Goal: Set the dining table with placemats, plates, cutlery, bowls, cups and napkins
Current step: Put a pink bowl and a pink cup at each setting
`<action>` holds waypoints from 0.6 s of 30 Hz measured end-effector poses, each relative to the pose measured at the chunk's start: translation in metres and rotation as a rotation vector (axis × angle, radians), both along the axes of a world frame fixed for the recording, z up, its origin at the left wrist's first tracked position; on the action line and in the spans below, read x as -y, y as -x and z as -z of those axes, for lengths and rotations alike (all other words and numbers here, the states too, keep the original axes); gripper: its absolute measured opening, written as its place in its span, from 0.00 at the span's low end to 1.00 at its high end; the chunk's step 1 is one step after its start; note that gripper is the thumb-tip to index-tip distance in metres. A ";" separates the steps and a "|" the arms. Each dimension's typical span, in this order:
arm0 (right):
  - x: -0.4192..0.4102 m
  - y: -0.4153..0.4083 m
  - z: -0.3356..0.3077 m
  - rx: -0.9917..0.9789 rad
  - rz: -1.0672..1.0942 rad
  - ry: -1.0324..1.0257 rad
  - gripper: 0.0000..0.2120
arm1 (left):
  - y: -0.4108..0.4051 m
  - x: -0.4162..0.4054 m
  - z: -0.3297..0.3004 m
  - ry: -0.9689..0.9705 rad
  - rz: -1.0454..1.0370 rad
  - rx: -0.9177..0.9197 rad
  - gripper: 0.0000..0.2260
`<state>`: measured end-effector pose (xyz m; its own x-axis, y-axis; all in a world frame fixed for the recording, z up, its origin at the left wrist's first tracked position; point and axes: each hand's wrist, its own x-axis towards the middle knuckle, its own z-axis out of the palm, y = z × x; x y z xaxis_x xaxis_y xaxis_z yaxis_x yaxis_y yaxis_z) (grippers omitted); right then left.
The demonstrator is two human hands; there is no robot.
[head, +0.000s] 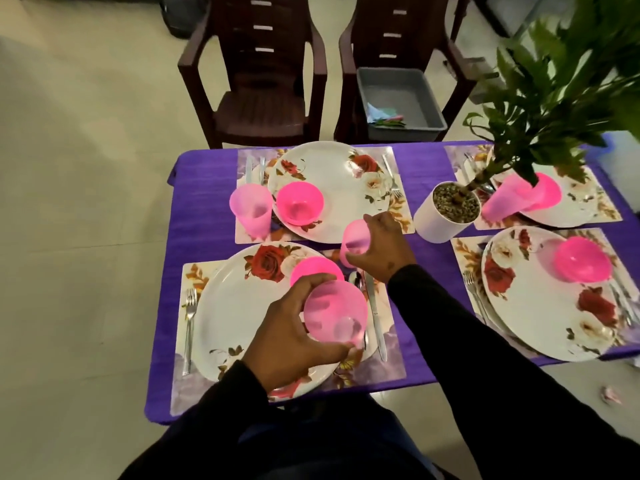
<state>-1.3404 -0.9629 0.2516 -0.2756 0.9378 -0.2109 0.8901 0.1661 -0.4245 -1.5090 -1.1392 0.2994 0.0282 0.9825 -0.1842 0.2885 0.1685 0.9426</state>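
Four place settings lie on the purple-clothed table [194, 209] in the head view, each a floral placemat under a rose-patterned plate with a bright pink bowl on it. Cups are the step in hand, by my reading. The right hand [382, 249], at the centre of the frame, is wrapped around a translucent pink cup [355, 241], fingers closed on its wall, at the far right corner of the lower-left placemat [194, 271], just beyond the spoon and knife [375, 317]; whether its base touches the mat is hidden by the hand. That cup stands close to upright, long axis near vertical, mouth toward the upper left of the frame. The left hand [294, 341], lower centre, is clamped on a second pink cup [335, 310] held above the near plate [242, 306], its axis tipped so the open mouth faces up at the camera. Two settings at the top of the frame already have cups: one at upper left [250, 209], one partly behind the potted plant [446, 211] at upper right. The lower-right setting [540, 296] shows no cup, so the next move likely calls for releasing the right-hand cup and carrying the left-hand one across, set upright. No napkins lie on the table; some coloured items sit in the grey tub [401, 98] on a chair at top centre.
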 end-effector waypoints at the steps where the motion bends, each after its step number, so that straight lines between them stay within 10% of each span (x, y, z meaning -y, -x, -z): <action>1: -0.002 0.002 -0.001 0.007 -0.007 0.008 0.37 | 0.000 -0.002 -0.001 -0.002 -0.008 0.004 0.39; 18: 0.001 -0.001 -0.013 0.069 -0.003 0.020 0.48 | -0.014 -0.029 0.002 -0.102 -0.083 -0.030 0.39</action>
